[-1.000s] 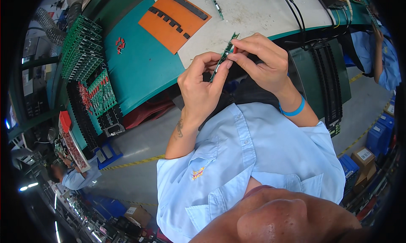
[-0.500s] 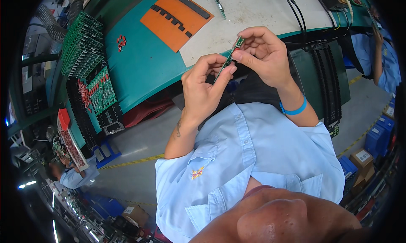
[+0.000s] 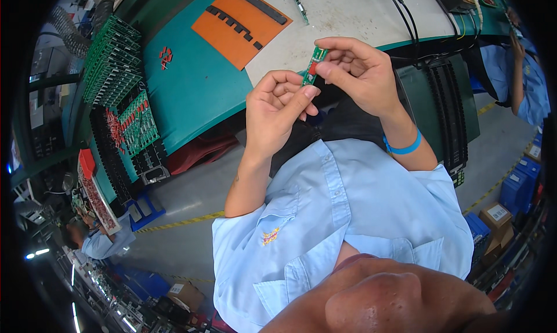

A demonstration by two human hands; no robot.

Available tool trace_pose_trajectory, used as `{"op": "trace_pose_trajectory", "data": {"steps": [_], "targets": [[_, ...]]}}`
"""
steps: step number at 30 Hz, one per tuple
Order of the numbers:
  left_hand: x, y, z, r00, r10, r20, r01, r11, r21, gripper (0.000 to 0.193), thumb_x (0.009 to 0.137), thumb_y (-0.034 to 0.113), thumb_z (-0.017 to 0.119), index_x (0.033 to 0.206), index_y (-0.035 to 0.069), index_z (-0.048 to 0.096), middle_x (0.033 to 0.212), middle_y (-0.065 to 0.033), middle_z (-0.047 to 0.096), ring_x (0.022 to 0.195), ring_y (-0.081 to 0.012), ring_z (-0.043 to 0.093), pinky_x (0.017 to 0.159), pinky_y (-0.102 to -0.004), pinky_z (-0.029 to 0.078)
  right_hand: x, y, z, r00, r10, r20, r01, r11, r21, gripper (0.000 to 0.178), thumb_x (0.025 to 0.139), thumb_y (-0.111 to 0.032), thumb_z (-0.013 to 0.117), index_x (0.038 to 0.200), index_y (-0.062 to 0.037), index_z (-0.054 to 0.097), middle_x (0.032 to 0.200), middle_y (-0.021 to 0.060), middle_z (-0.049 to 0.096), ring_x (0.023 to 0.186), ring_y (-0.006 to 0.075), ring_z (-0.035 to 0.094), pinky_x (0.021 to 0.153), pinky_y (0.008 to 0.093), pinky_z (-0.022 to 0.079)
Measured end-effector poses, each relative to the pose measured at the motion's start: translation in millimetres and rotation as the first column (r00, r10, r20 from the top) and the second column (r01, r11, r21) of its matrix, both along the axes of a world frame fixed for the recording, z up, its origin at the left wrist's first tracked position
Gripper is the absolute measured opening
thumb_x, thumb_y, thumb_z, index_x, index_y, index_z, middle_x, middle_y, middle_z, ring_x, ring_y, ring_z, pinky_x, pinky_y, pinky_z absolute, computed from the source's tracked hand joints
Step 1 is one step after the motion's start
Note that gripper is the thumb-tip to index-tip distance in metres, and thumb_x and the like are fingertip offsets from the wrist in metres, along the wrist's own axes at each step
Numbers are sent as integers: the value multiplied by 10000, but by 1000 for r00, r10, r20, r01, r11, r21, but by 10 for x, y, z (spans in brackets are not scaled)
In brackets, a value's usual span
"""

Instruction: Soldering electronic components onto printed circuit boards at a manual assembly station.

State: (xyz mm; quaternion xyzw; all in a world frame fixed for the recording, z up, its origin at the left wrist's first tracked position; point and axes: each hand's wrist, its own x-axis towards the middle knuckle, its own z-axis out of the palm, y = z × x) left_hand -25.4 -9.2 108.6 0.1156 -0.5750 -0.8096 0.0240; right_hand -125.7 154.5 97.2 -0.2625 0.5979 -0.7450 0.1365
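A narrow green circuit board [image 3: 307, 78] with a red component [image 3: 313, 68] on it is held up between my two hands, in front of the bench edge. My left hand [image 3: 275, 108] pinches its lower end between thumb and fingers. Around the upper end, my right hand [image 3: 361, 72] is closed, its thumb by the red component. Beyond them an orange board [image 3: 235, 51] with black strips lies on the bench. Another slim circuit board [image 3: 300, 7] rests on the white sheet [image 3: 331, 20].
Stacked green circuit boards [image 3: 113, 63] rise at the left, near a board panel [image 3: 139, 127] with red parts. Small red components [image 3: 166, 57] lie on the green mat [image 3: 203, 101]. Black cables [image 3: 411, 20] hang over the bench's right side. Other people sit at far left and far right.
The circuit board has turned so that its component face with the red part shows more. My left hand has shifted slightly left along with its grip near the lower end.
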Motion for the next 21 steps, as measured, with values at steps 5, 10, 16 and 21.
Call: {"op": "trace_pose_trajectory", "data": {"steps": [5, 10, 16, 21], "targets": [[21, -4, -68, 999, -25, -24, 26, 999, 33, 180, 942, 44, 661, 1081, -25, 569, 892, -154, 698, 674, -165, 672, 555, -212, 502, 6, -4, -8, 999, 31, -40, -32, 999, -21, 280, 839, 63, 734, 1102, 7, 657, 903, 99, 696, 753, 116, 631, 686, 203, 532], [31, -150, -208, 986, -164, 11, 139, 864, 484, 145, 980, 61, 598, 1096, -24, 572, 897, -166, 690, 675, -194, 676, 553, -240, 518, -2, 50, -25, 983, 163, -84, -169, 984, -60, 279, 800, 76, 755, 1042, -20, 655, 905, 101, 698, 741, 131, 625, 682, 211, 516], [62, -300, -332, 885, -450, -118, 422, 671, 610, 144, 990, 59, 569, 1106, -25, 589, 899, -166, 684, 696, -205, 674, 559, -258, 530, -65, 46, -85, 912, 367, -186, -383, 922, -61, 292, 745, 83, 782, 981, -35, 656, 923, 102, 697, 759, 163, 622, 687, 245, 504], [85, -308, -296, 860, -507, -64, 474, 745, 469, 148, 982, 52, 579, 1107, -24, 603, 895, -151, 681, 692, -187, 654, 563, -255, 527, -119, 75, -71, 876, 435, -209, -455, 889, -57, 271, 716, 78, 801, 926, -36, 673, 945, 109, 691, 789, 183, 619, 697, 279, 504]]}}
